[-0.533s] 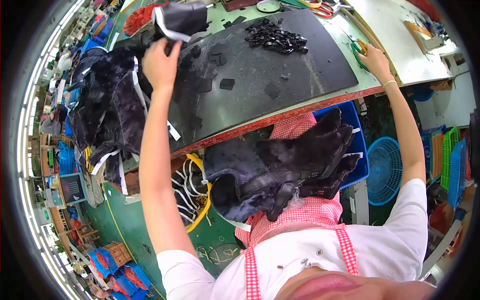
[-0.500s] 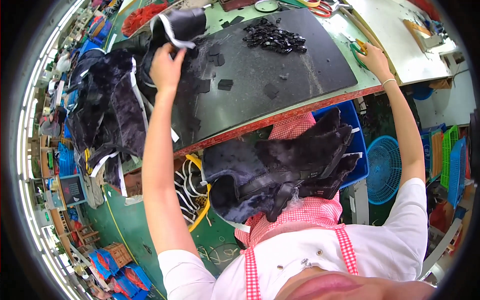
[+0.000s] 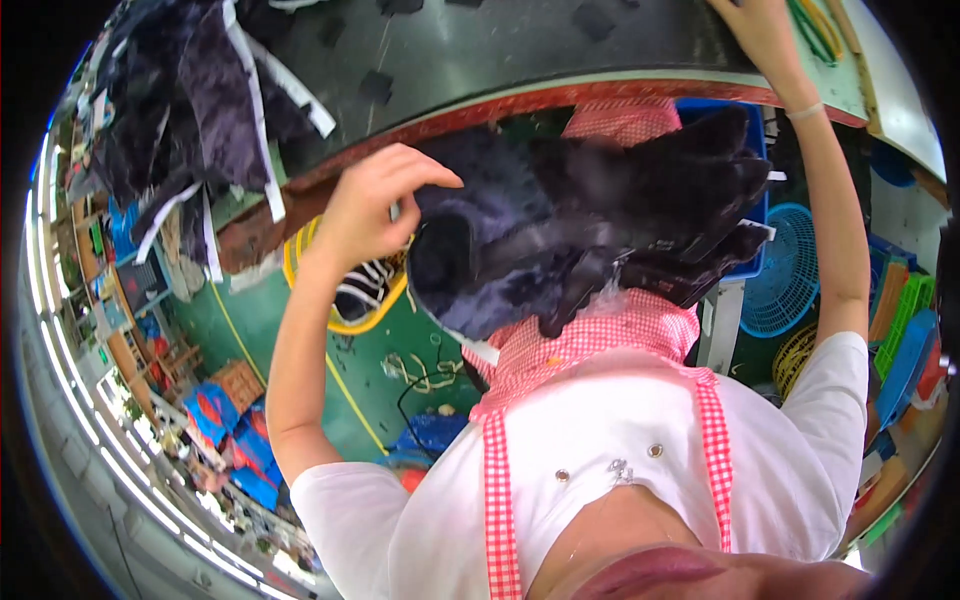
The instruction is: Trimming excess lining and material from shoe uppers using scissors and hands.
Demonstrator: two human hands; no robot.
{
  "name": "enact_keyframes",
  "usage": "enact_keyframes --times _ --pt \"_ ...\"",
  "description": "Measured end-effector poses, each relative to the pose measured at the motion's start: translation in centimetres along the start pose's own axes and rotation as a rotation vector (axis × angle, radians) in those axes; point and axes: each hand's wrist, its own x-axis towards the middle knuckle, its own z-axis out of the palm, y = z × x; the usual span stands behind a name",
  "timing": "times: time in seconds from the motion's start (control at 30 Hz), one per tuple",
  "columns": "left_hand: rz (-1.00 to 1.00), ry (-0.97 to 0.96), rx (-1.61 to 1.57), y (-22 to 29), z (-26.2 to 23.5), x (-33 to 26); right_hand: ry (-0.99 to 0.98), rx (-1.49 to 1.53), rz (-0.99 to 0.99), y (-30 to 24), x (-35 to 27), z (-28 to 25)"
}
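The left hand [image 3: 365, 205] hovered just left of the dark fabric bundle [image 3: 590, 225] in the person's lap, fingers curled loosely and part open, tips touching its upper left edge without a firm hold. The bundle lay below the black mat [image 3: 480, 55], against the checked apron [image 3: 600, 335]. The right hand [image 3: 765, 35] rested on the mat's right end, above the bundle; its fingers ran out of view, so I cannot tell their state. A second fabric heap [image 3: 210, 100] hung off the mat's left end. Judging by this, the bundle was only being reached for, and lifting it remained.
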Motion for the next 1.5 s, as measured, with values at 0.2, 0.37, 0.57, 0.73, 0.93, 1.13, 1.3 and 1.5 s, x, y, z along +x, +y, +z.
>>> enact_keyframes --times 0.2,0.37,0.57,0.73,0.93,1.13,1.3,1.5 --pt "-0.351 -0.045 -0.134 -1.4 4.0 -8.3 -0.556 0.363 -0.243 -13.4 -9.1 5.0" --pt "-0.293 -0.166 -0.099 -1.8 4.6 -7.6 -0.686 0.453 -0.034 -18.2 -12.2 9.4" --pt "-0.207 -0.130 0.153 -3.0 4.2 -8.0 -1.143 0.043 -0.193 -22.0 -9.6 11.3" --pt "-0.160 0.122 -0.115 -1.9 2.6 -6.3 -1.071 0.504 -0.016 -16.9 -8.8 8.1" --pt "0.029 0.096 -0.183 4.0 -1.0 -0.6 -0.875 0.641 0.193 -16.0 -10.3 2.4" --pt "0.034 0.394 0.034 5.4 1.9 3.2 -0.780 0.405 0.165 -16.5 -13.0 1.9" --pt "-0.035 0.187 -0.002 5.1 3.5 4.5 -0.809 0.908 0.350 -14.4 -20.4 5.8" --pt "-0.158 0.146 -0.069 3.4 4.6 4.5 -1.067 0.845 0.475 -14.7 -17.3 6.1"
